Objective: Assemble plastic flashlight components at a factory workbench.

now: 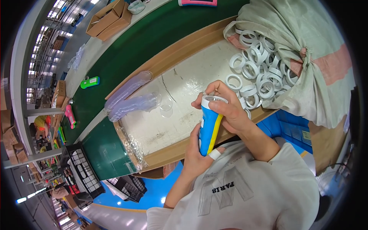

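Observation:
A blue flashlight point(208, 128) with a yellow stripe stands tilted in front of my chest, its head end up. My left hand point(196, 153) is wrapped round its lower body, with a white band on one finger. At the top, my right hand point(226, 105) grips the white ring point(211, 98) that sits on the flashlight's head. Inside that ring the front looks clear. Several loose white rings point(264, 82) spill from a woven sack point(303, 50) to the right of my hands. Stacks of clear round lenses point(132, 109) lie to the left on the work surface.
A cardboard-edged work surface point(180, 82) lies before me. Beyond it a green conveyor belt point(115, 63) carries a green flashlight point(90, 82) and a pink one point(70, 116). Black crates point(82, 168) stand at lower left, blue crates point(289, 128) at right. An open carton point(109, 21) sits at the back.

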Action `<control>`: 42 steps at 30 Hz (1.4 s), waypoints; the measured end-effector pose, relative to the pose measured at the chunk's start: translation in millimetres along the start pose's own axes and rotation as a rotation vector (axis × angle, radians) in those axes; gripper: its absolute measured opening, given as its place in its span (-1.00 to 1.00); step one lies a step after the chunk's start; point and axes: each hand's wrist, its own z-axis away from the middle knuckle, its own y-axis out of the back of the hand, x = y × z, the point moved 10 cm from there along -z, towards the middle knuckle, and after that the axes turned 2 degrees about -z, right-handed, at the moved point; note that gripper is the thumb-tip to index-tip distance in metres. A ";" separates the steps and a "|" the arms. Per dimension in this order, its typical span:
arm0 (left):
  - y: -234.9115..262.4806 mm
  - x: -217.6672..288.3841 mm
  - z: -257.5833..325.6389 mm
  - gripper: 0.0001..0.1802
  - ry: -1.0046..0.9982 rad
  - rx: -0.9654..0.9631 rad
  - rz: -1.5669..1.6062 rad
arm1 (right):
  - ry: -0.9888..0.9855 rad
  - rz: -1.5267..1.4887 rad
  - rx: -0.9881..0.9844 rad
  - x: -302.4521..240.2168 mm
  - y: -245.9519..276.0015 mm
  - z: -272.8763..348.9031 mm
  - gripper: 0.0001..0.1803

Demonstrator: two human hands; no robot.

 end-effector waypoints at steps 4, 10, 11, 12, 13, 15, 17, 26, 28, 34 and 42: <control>-28.7 -7.2 10.8 -0.21 0.199 -0.225 0.405 | 0.042 0.025 -0.037 -11.7 -5.2 0.6 -0.65; -77.8 35.5 44.4 -0.08 0.310 -0.647 1.419 | 0.069 -0.731 -0.469 -9.1 -34.1 10.0 -0.71; -76.2 35.6 45.0 -0.08 0.304 -0.641 1.387 | 0.057 -0.733 -0.426 -7.5 -32.3 15.1 -0.71; -75.4 33.0 44.6 -0.15 0.295 -0.592 1.326 | 0.060 -0.587 -0.373 -11.5 -26.6 16.3 -0.73; -57.4 13.1 34.5 -0.24 0.208 -0.395 0.827 | 0.061 -0.447 -0.320 -13.0 -21.3 16.8 -0.74; -2.1 35.5 12.1 -0.19 -0.344 0.142 -0.397 | 0.192 -0.007 -0.181 -27.3 -3.8 19.0 -0.73; -0.7 29.7 6.6 -0.18 -0.327 0.121 -0.406 | 0.216 0.187 -0.050 -31.5 7.8 23.2 -0.73; 14.5 -13.0 -8.9 -0.34 0.176 0.006 0.574 | -0.011 0.165 0.043 -17.6 28.8 10.2 -0.57; 9.2 -18.1 -17.7 -0.36 0.165 -0.200 0.865 | -0.014 0.122 0.042 -23.5 26.7 3.1 -0.60; 68.5 -31.6 -75.9 -0.42 0.228 -0.114 0.905 | 0.685 2.066 0.295 -90.3 7.4 -16.3 -0.56; 162.1 52.4 -177.9 -0.33 -0.309 0.337 -0.330 | 0.346 2.319 0.258 -77.0 67.0 -50.2 -0.79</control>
